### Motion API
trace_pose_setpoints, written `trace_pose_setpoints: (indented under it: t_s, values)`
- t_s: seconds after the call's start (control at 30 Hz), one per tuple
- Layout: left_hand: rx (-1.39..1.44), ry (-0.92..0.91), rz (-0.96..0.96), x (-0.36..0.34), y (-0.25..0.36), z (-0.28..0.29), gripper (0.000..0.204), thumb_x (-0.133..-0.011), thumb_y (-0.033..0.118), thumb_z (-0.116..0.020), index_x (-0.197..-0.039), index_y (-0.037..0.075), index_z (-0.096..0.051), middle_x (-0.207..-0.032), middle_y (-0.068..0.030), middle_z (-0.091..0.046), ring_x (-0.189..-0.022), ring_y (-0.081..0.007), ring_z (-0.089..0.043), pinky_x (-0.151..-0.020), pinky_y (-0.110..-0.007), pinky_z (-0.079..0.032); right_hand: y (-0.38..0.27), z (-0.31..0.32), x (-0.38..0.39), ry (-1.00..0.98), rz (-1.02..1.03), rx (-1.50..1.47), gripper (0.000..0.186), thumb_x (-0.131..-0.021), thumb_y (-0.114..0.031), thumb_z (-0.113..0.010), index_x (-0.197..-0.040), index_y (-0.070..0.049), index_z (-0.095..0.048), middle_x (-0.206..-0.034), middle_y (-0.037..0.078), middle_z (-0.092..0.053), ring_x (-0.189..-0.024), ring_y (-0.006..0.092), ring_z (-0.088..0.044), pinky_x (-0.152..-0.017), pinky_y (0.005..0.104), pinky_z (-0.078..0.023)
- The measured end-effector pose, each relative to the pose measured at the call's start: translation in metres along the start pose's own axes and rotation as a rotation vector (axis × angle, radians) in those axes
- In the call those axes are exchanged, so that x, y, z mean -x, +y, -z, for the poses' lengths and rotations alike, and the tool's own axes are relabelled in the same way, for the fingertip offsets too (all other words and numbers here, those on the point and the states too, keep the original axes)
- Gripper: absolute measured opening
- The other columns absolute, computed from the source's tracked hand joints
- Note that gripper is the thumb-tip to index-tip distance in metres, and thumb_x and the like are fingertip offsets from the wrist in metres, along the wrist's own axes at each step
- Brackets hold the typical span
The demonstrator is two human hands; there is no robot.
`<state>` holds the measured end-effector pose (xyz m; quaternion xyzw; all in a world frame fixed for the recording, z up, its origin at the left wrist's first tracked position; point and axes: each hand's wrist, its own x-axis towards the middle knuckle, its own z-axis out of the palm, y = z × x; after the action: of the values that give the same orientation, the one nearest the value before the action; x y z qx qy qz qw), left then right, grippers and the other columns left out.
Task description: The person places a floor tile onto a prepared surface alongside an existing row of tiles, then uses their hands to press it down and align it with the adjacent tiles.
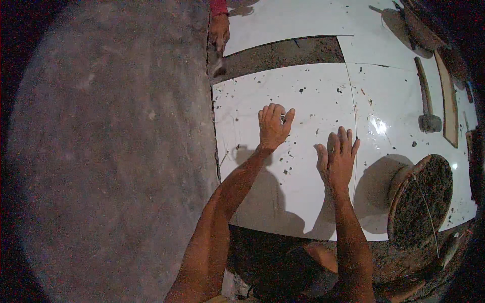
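Note:
My left hand (275, 126) is over the middle of a large white floor tile (242, 108), thumb apart from the fingers, holding nothing. To its right, my right hand (339, 157) has its fingers spread over the same tile, close to the joint on the right. Whether either palm presses on the tile, I cannot tell. Dark crumbs of mortar dot the glossy surface. Beyond the tile's far edge runs a strip of bare grey mortar (288, 54). At that strip's left end, another person's hand (219, 33) reaches down with a small tool, its kind unclear.
A rough grey concrete wall or slab (111, 151) borders the tiles on the left. On the right lie a mallet (429, 122) and a wooden strip (447, 101). A round tub of dark mortar (424, 202) stands at the near right. Another container (424, 25) sits far right.

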<state>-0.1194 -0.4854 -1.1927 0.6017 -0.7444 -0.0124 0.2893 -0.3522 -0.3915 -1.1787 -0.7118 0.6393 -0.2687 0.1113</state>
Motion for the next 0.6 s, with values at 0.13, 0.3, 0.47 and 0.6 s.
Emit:
trace_pose_setpoints:
  t_s: [0.13, 0.3, 0.47, 0.6]
  values:
    - [0.009, -0.025, 0.022, -0.0005, 0.0016, -0.0002, 0.03, -0.099, 0.032, -0.071, -0.088, 0.008, -0.057, -0.088, -0.0083, -0.055, -0.085, -0.0298, -0.052, -0.08, -0.046, -0.038, -0.0001, 0.0025, -0.0012, 0.015, 0.009, 0.006, 0.052, -0.102, -0.038, -0.065, -0.134, 0.003, -0.06, -0.155, 0.028, -0.047, -0.15, 0.0492, -0.035, -0.123, 0.0708, -0.017]
    - [0.007, -0.023, 0.038, 0.0002, 0.0022, -0.0009, 0.028, -0.098, 0.032, -0.072, -0.088, 0.009, -0.06, -0.09, -0.0086, -0.058, -0.087, -0.0304, -0.054, -0.081, -0.047, -0.039, 0.0006, 0.0022, -0.0015, 0.007, 0.002, 0.01, 0.052, -0.102, -0.038, -0.065, -0.133, 0.003, -0.06, -0.154, 0.028, -0.048, -0.15, 0.0491, -0.035, -0.123, 0.0708, -0.018]
    - [0.016, -0.014, 0.026, 0.003, 0.0016, -0.0014, 0.031, -0.1, 0.034, -0.07, -0.089, 0.008, -0.058, -0.089, -0.0082, -0.055, -0.086, -0.0294, -0.052, -0.08, -0.046, -0.037, 0.0013, 0.0028, 0.0012, 0.006, 0.011, 0.016, 0.052, -0.102, -0.038, -0.066, -0.133, 0.003, -0.06, -0.154, 0.028, -0.048, -0.15, 0.0487, -0.035, -0.123, 0.0709, -0.018]
    - [0.023, 0.009, 0.025, 0.0046, -0.0013, 0.0022, 0.027, -0.097, 0.031, -0.073, -0.087, 0.01, -0.059, -0.088, -0.0086, -0.058, -0.085, -0.0304, -0.054, -0.079, -0.047, -0.039, -0.0016, -0.0009, 0.0022, 0.013, 0.018, 0.001, 0.052, -0.102, -0.038, -0.066, -0.133, 0.003, -0.06, -0.155, 0.028, -0.048, -0.151, 0.0488, -0.035, -0.123, 0.0711, -0.017]
